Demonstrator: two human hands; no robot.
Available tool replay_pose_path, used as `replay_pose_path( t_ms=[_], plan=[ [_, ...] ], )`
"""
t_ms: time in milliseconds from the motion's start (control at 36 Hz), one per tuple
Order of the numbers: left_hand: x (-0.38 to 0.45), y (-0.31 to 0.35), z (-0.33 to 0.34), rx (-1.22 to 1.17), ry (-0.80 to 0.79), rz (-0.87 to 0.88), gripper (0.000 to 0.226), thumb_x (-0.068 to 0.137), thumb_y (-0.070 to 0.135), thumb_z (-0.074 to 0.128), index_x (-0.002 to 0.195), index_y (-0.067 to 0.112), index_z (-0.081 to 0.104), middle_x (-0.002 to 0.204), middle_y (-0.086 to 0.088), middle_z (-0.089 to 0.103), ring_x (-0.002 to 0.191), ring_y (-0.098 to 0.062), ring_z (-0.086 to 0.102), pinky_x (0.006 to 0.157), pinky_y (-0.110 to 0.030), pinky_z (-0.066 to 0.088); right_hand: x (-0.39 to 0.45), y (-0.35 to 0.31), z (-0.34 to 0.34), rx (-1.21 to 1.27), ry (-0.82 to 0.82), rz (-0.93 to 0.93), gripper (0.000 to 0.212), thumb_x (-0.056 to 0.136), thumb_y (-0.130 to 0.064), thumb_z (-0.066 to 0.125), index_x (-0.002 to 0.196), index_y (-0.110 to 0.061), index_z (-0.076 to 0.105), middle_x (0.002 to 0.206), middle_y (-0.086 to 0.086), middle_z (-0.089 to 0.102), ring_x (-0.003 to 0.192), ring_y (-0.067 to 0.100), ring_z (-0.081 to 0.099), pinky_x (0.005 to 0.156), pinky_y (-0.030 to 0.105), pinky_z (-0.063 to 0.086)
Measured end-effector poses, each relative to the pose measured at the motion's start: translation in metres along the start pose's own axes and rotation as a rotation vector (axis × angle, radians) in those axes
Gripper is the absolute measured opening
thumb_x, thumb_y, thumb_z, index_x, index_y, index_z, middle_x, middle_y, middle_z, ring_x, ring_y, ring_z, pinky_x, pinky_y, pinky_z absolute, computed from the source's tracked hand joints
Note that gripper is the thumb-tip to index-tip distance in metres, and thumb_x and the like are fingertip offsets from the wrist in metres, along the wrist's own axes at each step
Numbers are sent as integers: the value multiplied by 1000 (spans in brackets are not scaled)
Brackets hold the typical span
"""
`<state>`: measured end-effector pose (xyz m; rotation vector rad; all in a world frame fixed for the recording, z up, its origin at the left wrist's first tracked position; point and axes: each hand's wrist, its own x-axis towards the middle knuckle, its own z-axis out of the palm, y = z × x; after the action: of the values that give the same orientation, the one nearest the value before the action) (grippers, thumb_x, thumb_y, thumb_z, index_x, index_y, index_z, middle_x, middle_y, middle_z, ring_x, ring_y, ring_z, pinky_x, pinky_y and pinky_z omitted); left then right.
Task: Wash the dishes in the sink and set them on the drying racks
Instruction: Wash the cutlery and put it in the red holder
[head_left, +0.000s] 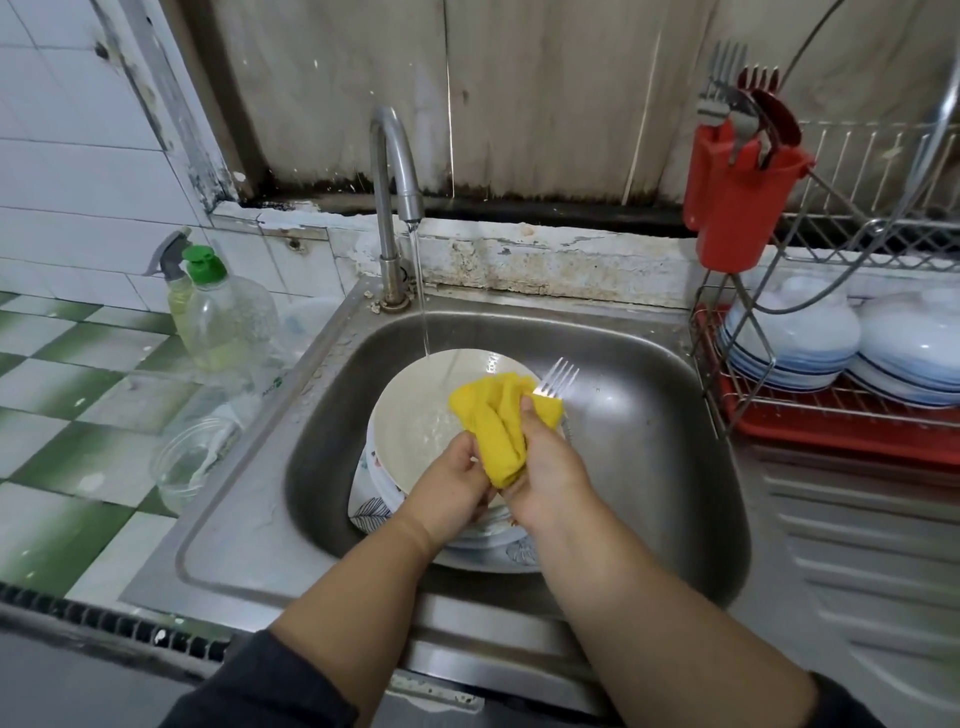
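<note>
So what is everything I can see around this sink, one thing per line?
sink: one, steel, centre
tap: one, steel, behind the basin, running
plates: a stack, cream and patterned, in the sink
cloth: one, yellow, wrapped round the fork
fork: one, silver, tines poking from the cloth
soap bottle: one, clear with green cap, left counter
spray bottle: one, behind the soap bottle
glass bowl: one, clear, left counter
cutlery holder: one, red, hung on the rack
drying rack: one, wire over a red tray, right
bowls: two stacks, white and blue, upside down on the rack
left hand: holds the cloth's lower end
right hand: grips the cloth
</note>
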<state>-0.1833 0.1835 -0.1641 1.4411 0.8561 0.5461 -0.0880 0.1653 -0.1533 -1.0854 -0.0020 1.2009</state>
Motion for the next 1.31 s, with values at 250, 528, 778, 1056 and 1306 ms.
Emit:
replay_pose_path(
  t_ms=[250,528,778,1056,1306],
  plan=[
    [-3,2,2,-43,-43,-50,21,101,9,34,81,12,40,49,3,41,37,-7,31,41,-17,28,11,-48,1,-6,-84,19,26,100,-31,41,99,-11,58,76,4,66,67,13,63,47,18,50],
    [0,1,-2,-50,-100,-12,14,93,17,49,80,15,41,48,9,40,43,-4,31,44,-16,27,5,-12,-3,-39,-35,161,39,96,-34,51,126,-9,54,107,16,64,82,27,61,61,36,48],
    [2,5,-4,-237,-32,-102,33,99,44,28,100,28,58,91,5,63,77,-7,59,67,-23,50,5,-19,-5,-54,-89,144,35,94,-34,55,118,-10,60,108,16,66,98,32,63,77,44,51],
    [6,-2,-13,-222,106,-88,21,88,25,64,108,20,66,102,-3,73,100,-22,66,94,-38,50,12,-21,-10,-383,-13,37,51,91,-54,51,121,-14,59,127,8,58,117,24,53,104,40,40],
    [6,-2,-15,-283,103,-115,16,90,19,62,105,18,67,104,-5,72,104,-25,65,99,-40,47,33,-40,-14,-483,24,-92,26,96,-31,53,83,-14,67,119,5,61,108,18,53,91,32,45]
  ],
)
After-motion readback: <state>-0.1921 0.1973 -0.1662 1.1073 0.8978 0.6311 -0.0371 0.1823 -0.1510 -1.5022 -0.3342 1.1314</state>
